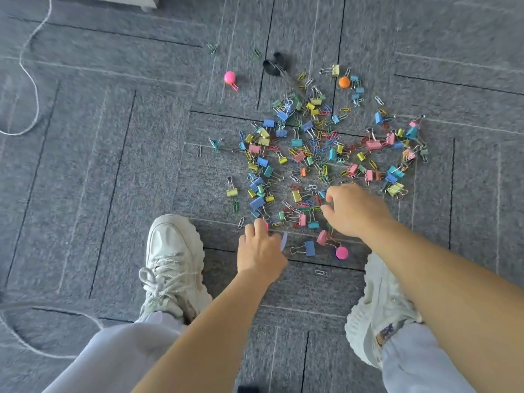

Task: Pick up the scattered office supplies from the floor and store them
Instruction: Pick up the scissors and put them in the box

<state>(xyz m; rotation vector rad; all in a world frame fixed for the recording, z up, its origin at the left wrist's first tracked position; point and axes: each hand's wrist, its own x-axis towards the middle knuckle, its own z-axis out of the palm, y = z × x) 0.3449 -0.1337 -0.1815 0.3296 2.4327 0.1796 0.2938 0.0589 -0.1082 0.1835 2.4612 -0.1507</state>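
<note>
Several coloured binder clips (309, 154) and paper clips (295, 177) lie scattered over the grey carpet in front of my feet. My left hand (261, 248) is low at the near edge of the pile, fingers curled round small items; a pink piece (266, 224) and a pale lilac piece (283, 241) stick out of it. To its right, my right hand (351, 211) reaches into the pile with fingertips pinched on a thin green clip (328, 204). A blue binder clip (309, 248) and a pink round piece (342, 252) lie between my hands.
Black-handled scissors (273, 66) lie at the far edge of the pile, with a pink ball (229, 77) and an orange ball (344, 82) nearby. My white shoes (173, 259) (380, 310) flank the near side. A white cord (31, 80) loops at left.
</note>
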